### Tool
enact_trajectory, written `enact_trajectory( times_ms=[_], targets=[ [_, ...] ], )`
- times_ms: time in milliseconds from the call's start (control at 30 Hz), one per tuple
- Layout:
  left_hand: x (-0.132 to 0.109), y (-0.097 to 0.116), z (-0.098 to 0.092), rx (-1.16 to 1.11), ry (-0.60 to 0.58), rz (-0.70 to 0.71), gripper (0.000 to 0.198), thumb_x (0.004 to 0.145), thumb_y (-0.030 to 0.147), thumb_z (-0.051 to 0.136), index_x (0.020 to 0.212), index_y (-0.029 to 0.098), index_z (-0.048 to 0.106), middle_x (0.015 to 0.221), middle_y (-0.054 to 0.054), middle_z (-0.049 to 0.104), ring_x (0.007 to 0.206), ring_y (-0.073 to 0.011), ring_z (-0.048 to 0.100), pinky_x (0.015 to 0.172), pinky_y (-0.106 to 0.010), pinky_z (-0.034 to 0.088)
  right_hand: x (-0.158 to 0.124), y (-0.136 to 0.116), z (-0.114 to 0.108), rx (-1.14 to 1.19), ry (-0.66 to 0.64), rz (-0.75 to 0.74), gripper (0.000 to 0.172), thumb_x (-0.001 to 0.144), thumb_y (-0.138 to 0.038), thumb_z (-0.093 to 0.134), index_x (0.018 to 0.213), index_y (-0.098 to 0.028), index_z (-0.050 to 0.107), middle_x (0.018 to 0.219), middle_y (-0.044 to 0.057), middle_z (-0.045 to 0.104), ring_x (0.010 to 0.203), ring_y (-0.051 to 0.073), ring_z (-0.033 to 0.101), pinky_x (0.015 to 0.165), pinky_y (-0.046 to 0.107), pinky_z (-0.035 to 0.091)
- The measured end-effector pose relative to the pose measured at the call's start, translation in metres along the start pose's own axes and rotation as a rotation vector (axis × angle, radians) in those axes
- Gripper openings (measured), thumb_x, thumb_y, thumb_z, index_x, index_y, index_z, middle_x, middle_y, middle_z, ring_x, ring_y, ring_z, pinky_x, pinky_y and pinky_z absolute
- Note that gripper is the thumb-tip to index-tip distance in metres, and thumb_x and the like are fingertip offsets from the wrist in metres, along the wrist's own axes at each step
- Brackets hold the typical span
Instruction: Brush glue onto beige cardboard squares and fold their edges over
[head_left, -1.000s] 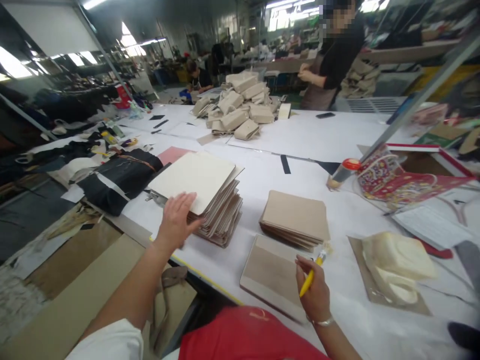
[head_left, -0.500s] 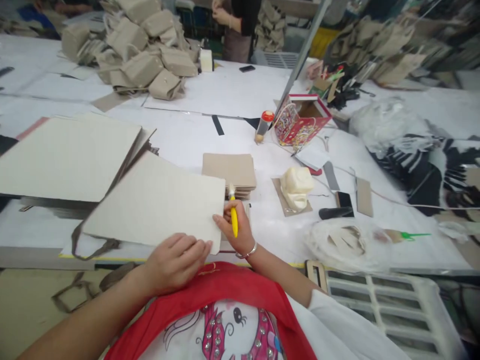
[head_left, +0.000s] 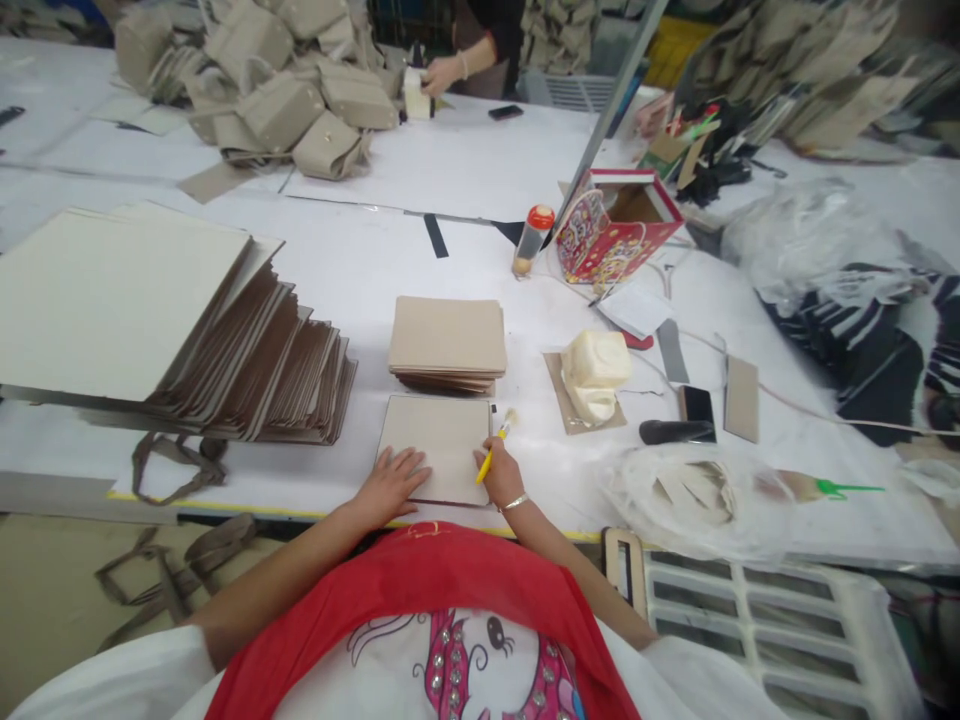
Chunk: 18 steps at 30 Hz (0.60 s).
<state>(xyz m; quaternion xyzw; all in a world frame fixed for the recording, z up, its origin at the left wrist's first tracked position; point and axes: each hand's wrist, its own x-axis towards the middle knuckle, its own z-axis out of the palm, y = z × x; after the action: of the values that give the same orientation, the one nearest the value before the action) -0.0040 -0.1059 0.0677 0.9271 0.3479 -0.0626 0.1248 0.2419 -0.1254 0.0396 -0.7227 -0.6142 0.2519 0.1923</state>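
A flat beige panel (head_left: pixel 442 430) lies on the table close to my body. My left hand (head_left: pixel 394 482) rests on its left part, fingers spread and pressing nothing but the panel. In my right hand (head_left: pixel 502 474) is a yellow-handled brush (head_left: pixel 486 466), bristles pointing up and away. The fingers of that hand also touch the panel's right edge. Just beyond it sits a neat stack of beige panels (head_left: pixel 448 335). To the left is a tall, fanned pile of large pale boards (head_left: pixel 124 300).
A cream block-like container (head_left: pixel 596 365) stands on a card at right, near a phone (head_left: pixel 697 410) and a plastic bag of scraps (head_left: pixel 697 495). Farther back are a red-capped bottle (head_left: pixel 534 240), a red patterned box (head_left: pixel 619 230) and heaped beige bags (head_left: pixel 262 95). Across the table, a co-worker's hand (head_left: pixel 446 75) touches a white container.
The large pale board between my hands has left them. My left hand now lies flat on the smaller panel. My right hand keeps the brush. A co-worker's hand has reached the white container.
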Motion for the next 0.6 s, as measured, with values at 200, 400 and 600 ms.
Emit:
enact_trajectory(
  times_ms=[200, 400, 600],
  targets=[
    [0.005, -0.006, 0.0, -0.085, 0.0, 0.017, 0.054, 0.071, 0.034, 0.069, 0.122, 0.024, 0.052, 0.134, -0.011, 0.047, 0.124, -0.0278, 0.04, 0.104, -0.047, 0.027, 0.007, -0.005, -0.056, 0.188, 0.178, 0.1, 0.041, 0.084, -0.05, 0.046, 0.108, -0.017, 0.054, 0.073, 0.005, 0.063, 0.058, 0.014, 0.057, 0.053, 0.024, 0.038],
    [0.024, 0.0, -0.049, -0.73, 0.287, -0.207, 0.036, 0.081, 0.035, 0.055, 0.112, 0.017, 0.059, 0.106, -0.01, 0.063, 0.094, -0.0188, 0.059, 0.083, -0.032, 0.047, 0.013, -0.035, -0.116, 1.193, 0.043, 0.291, 0.058, 0.079, -0.068, 0.038, 0.09, -0.015, 0.061, 0.054, -0.001, 0.055, 0.037, 0.007, 0.044, 0.038, 0.02, 0.034],
    [0.024, 0.008, -0.122, -1.38, 0.432, -0.378, 0.031, 0.079, 0.038, 0.057, 0.096, 0.014, 0.067, 0.087, -0.005, 0.069, 0.08, -0.0153, 0.061, 0.076, -0.027, 0.048, 0.008, -0.087, -0.101, 1.422, -0.134, 0.255, 0.034, 0.071, -0.051, 0.065, 0.086, -0.02, 0.062, 0.053, -0.006, 0.053, 0.037, 0.004, 0.039, 0.037, 0.017, 0.03]
  ],
)
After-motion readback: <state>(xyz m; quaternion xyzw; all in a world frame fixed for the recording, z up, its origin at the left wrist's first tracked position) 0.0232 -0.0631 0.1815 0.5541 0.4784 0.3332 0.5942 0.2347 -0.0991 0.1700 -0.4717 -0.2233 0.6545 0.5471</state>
